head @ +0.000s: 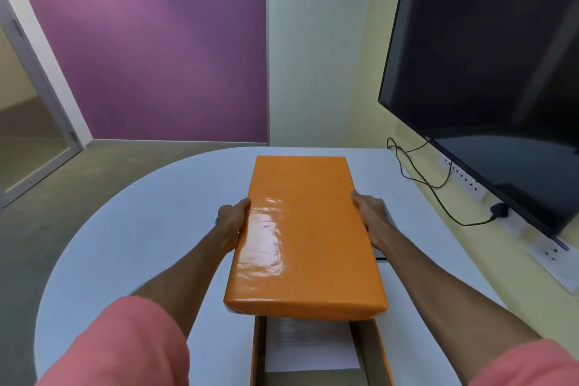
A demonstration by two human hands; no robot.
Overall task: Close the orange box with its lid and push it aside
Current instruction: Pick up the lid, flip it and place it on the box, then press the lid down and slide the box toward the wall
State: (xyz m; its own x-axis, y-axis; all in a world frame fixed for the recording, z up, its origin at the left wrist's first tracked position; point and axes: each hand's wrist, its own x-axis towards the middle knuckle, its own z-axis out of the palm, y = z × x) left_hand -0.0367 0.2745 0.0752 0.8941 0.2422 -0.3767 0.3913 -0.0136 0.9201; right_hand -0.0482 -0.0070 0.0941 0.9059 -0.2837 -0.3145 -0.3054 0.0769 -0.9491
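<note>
Open orange box, half hidden under held lid.

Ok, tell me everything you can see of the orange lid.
The orange lid is a long, shallow rectangular cover, glossy as if wrapped in shiny film, with glare across its left half. It is held above the white table, long side pointing away from the person. The left hand and right hand clasp its long edges. Its near end overhangs the open orange box, which holds a white sheet. It is not seated yet.
</note>
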